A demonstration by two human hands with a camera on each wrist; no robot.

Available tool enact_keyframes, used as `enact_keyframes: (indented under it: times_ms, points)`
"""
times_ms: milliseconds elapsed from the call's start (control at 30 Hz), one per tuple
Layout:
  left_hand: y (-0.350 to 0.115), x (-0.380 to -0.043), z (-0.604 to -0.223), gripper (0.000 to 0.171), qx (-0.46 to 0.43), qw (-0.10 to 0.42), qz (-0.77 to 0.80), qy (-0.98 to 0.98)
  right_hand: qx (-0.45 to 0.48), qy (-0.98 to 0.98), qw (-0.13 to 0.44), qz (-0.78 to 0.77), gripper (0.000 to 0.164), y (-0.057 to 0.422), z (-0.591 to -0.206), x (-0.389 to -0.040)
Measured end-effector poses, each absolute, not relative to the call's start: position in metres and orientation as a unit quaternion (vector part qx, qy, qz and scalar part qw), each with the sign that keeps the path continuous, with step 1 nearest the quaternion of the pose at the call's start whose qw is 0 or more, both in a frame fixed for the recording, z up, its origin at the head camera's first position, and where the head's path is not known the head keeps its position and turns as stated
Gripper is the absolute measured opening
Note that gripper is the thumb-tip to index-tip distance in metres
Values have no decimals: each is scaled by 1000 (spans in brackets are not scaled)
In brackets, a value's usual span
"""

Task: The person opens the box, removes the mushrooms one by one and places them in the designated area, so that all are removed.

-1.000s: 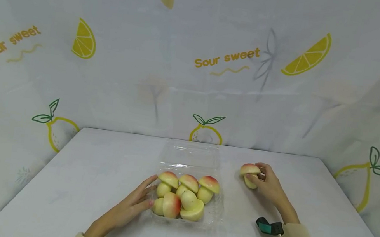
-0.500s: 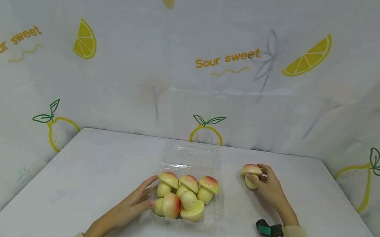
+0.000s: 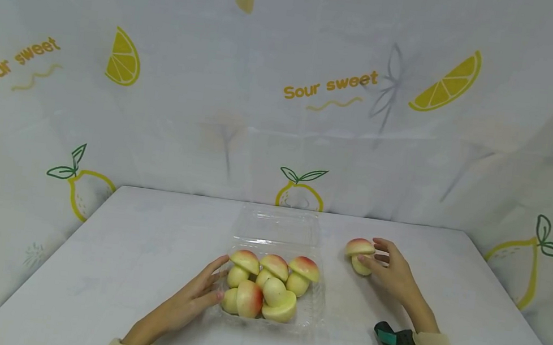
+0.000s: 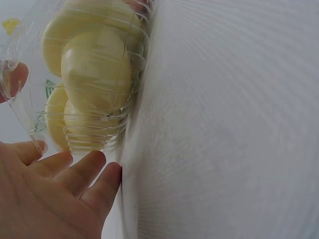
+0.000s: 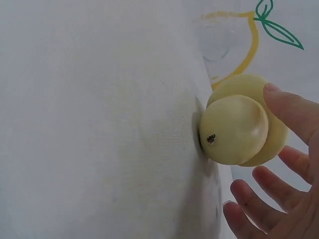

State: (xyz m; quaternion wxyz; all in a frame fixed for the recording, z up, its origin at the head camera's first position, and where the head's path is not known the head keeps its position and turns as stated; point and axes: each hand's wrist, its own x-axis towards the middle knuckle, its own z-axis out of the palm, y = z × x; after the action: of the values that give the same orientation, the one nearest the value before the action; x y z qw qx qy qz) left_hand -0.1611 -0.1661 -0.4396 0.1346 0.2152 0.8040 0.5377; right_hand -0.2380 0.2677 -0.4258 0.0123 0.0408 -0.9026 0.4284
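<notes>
An open clear plastic clamshell box [image 3: 309, 307] holds several toy mushrooms, pale yellow with red-blushed caps; one mushroom [image 3: 280, 301] lies stem up at the front. My left hand [image 3: 191, 293] rests against the box's left side, its spread fingers [image 4: 82, 172] reaching the ribbed wall in the left wrist view. Right of the box, another toy mushroom [image 3: 359, 256] stands stem down on the table. The right hand [image 3: 392, 271] is beside it, thumb at its cap and the other fingers loosely spread. A dark spot marks the stem's end in the right wrist view.
The box's transparent lid [image 3: 277, 225] is folded back behind it on the white-covered table [image 3: 145, 248]. A lemon-printed cloth [image 3: 184, 128] hangs behind the table. Dark wrist straps [image 3: 393, 335] sit at the sleeves.
The mushroom by the right hand has shifted slightly left, away from the fingers, which have loosened around it. The left hand and the box have stayed in place.
</notes>
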Motion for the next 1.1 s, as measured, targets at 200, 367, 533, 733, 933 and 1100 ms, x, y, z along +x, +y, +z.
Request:
enact_keyframes:
  times_ms: [200, 367, 533, 733, 933, 1100]
  points:
    - [-166, -161, -440, 70, 212, 136, 538, 804, 65, -907, 19, 415, 69, 265, -427, -237]
    - [-166, -161, -440, 70, 210, 135, 540, 804, 79, -908, 18, 410, 63, 263, -428, -238]
    - [-166, -161, -440, 70, 214, 134, 539, 804, 78, -910, 21, 406, 56, 263, -429, -240]
    - [-166, -161, -440, 70, 216, 133, 537, 804, 70, -914, 46, 397, 54, 264, -428, -241]
    - [-166, -162, -440, 70, 216, 133, 538, 804, 56, -916, 57, 392, 54, 266, -427, -240]
    - [-166, -162, -440, 70, 216, 134, 538, 804, 45, -916, 67, 392, 53, 269, -427, -240]
